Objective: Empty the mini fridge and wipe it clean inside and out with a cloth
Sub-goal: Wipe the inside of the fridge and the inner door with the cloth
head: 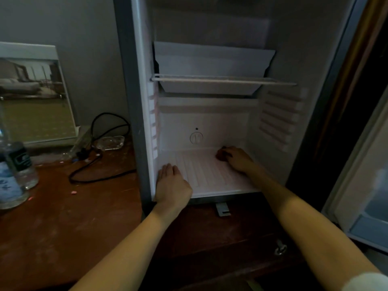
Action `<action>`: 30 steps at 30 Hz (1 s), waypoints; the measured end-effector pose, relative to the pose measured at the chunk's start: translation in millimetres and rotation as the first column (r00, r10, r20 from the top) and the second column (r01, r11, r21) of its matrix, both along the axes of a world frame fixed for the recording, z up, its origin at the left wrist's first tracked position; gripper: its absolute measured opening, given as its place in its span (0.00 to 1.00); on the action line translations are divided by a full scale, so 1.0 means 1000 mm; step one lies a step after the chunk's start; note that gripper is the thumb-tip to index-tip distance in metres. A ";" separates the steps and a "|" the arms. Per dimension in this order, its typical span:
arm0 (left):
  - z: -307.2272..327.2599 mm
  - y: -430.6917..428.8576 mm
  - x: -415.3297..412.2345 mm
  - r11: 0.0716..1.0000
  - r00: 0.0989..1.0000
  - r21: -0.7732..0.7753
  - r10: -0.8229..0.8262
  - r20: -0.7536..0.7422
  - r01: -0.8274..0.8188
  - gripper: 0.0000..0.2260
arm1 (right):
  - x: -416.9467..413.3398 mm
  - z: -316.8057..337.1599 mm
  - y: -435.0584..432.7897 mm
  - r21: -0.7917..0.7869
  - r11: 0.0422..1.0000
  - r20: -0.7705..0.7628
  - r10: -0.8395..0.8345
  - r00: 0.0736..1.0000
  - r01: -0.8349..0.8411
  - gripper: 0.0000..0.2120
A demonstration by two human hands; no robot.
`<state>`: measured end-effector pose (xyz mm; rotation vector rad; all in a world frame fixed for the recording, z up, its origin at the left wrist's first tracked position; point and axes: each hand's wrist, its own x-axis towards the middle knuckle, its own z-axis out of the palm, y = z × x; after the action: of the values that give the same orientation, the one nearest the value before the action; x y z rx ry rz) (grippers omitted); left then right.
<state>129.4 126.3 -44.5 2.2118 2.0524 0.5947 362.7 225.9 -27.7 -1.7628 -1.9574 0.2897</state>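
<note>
Left grip (173, 183) flat on fridge floor (201, 172), right grip (236, 159) curled, hold unclear (bottle label (20, 159) blurred)

one wide-angle view from the head, facing forward and down, close in front of the open fridge (220, 120) and looking into its lower part; desk (63, 217) at left, door (361, 185) at right
</note>
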 end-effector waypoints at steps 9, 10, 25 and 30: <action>0.002 -0.004 0.000 1.000 1.000 0.004 -0.001 0.013 0.001 0.26 | -0.005 -0.014 -0.099 0.061 0.981 0.098 0.178 0.979 -0.184 0.18; 0.002 -0.004 0.000 1.000 1.000 0.004 0.002 0.013 -0.002 0.26 | -0.005 -0.015 -0.109 0.065 0.976 0.110 0.201 0.974 -0.208 0.18; -0.002 0.002 0.001 0.999 1.000 0.036 -0.001 0.001 0.001 0.26 | -0.038 0.001 0.008 0.050 0.983 0.114 0.168 0.979 -0.175 0.16; -0.003 0.004 -0.001 0.999 1.000 0.033 0.000 -0.015 0.000 0.26 | -0.066 0.003 -0.015 0.021 0.965 0.135 0.258 0.957 -0.263 0.15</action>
<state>128.8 130.2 -47.3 2.2411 2.0648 0.6182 297.0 211.2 -24.3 -1.5328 -2.2777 0.2269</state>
